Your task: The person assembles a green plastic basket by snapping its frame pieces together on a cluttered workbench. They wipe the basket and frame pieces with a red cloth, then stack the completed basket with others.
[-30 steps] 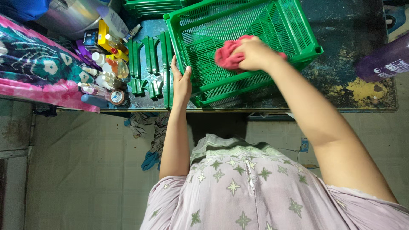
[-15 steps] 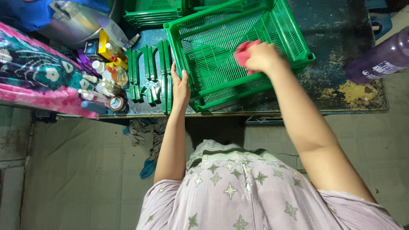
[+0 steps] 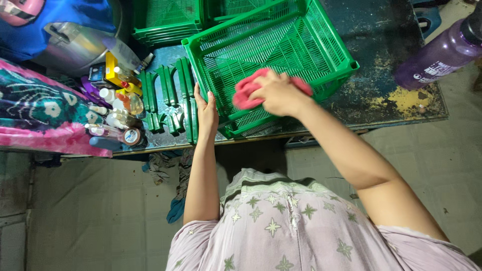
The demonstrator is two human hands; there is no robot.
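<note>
so the right hand (image 3: pixel 281 93) is closed around a pink rag (image 3: pixel 247 93), pressing it down on the slatted floor of the green plastic crate (image 3: pixel 321 45) near the front wall; the left hand (image 3: pixel 206 111) is open, palm flat against the crate's left front corner, fingers pointing up along the wall, bracing it; the crate sits tilted on a worn dark tabletop (image 3: pixel 396 85), with more green crates (image 3: pixel 165 20) stacked behind it and a row of loose green plastic strips (image 3: pixel 168 98) lying just to its left; further left there's a clutter of small bottles (image 3: pixel 118 108) and a steel pot (image 3: pixel 75 47); a purple bottle (image 3: pixel 442 52) lies well off to the right; looks to me like the wiping step is mid-way, rag working the inside bottom; I'd guess the next bit calls for dragging the rag across the remaining slats and up the walls while the left palm keeps the crate from sliding, maybe turning it to reach the far side
</note>
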